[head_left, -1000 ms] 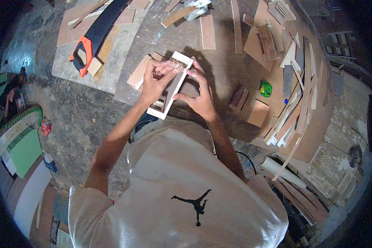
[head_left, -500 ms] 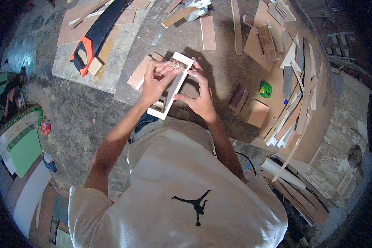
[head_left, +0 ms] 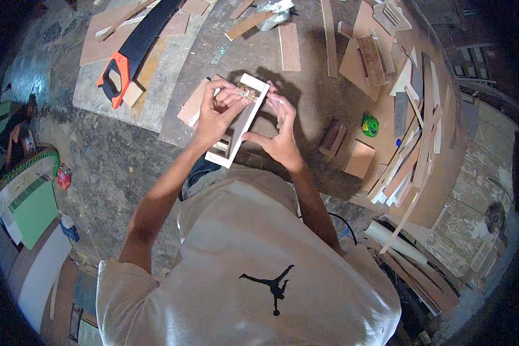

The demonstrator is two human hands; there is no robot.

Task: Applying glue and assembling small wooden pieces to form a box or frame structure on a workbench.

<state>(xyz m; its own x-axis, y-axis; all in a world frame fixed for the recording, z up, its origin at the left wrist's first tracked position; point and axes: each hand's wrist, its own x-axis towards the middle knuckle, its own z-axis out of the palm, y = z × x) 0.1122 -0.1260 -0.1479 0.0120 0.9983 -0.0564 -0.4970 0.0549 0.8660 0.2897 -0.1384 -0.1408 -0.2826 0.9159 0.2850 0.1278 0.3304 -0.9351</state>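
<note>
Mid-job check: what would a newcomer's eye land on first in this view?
Most likely the orange-handled handsaw, lying at the upper left with its dark blade pointing away. Next, probably the pale wooden frame near the centre, with the left hand and right hand on it. The small bright green object to their right also stands out.

Light is uneven: the pale wooden frame (head_left: pixel 246 127) catches a strong glow that washes its white face nearly flat, while the brown tabletop (head_left: pixel 245 52) stays dim. A soft, dark shadow spreads beyond and to the right of the right hand (head_left: pixel 279 124). The shirt (head_left: pixel 248 254) brightens toward its lower right side, and a cold bluish sheen marks the floor (head_left: pixel 37 72) at upper left. Fine detail by the left hand's (head_left: pixel 216 118) fingertips is hard to read. Straight edges bow near the rim, where blackened, grainy corners swallow everything.
</note>
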